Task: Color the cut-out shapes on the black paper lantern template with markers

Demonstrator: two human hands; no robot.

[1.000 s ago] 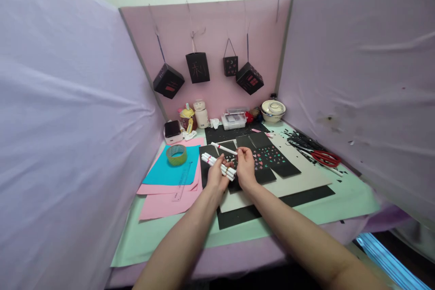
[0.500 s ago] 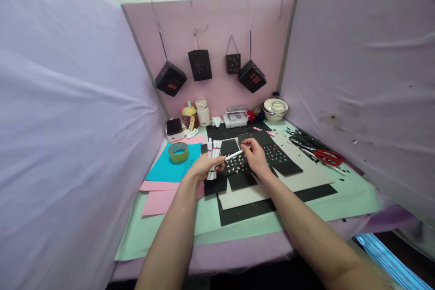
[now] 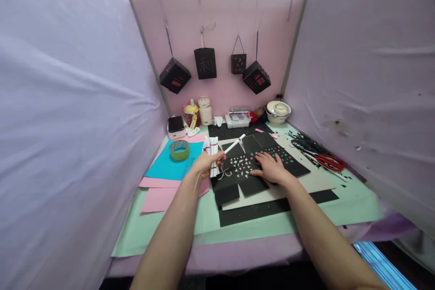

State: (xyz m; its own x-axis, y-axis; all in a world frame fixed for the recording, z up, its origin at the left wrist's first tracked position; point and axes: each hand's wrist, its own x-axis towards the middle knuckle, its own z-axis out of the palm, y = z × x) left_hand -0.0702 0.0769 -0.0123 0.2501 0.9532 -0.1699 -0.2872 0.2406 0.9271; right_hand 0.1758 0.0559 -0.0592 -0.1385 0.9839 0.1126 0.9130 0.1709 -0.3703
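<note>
My left hand (image 3: 205, 164) is closed around a bundle of white marker pens (image 3: 214, 145) with coloured bands. Between its thumb and fingers, a single white pen (image 3: 234, 144) juts out up and to the right. Below lies a black card (image 3: 249, 186) cut with many small triangles, stars and a curved character, with slits at its edges. Flat on this card, fingers spread among the cut-outs, rests my right hand (image 3: 272, 168), holding nothing. Under the card is a grey-white board (image 3: 306, 186).
A roll of tape (image 3: 179, 150) sits on blue paper (image 3: 159, 163) over pink sheets at left. Red-handled scissors (image 3: 329, 162) lie among black scraps at right. A clear plastic box (image 3: 238, 119) and a lidded bowl (image 3: 278, 111) stand behind. Black box lanterns (image 3: 205, 63) hang above.
My right hand has let go of the single pen and moved down and right onto the black card. The card has shifted rightward and lies flatter. My left hand keeps the pens.
</note>
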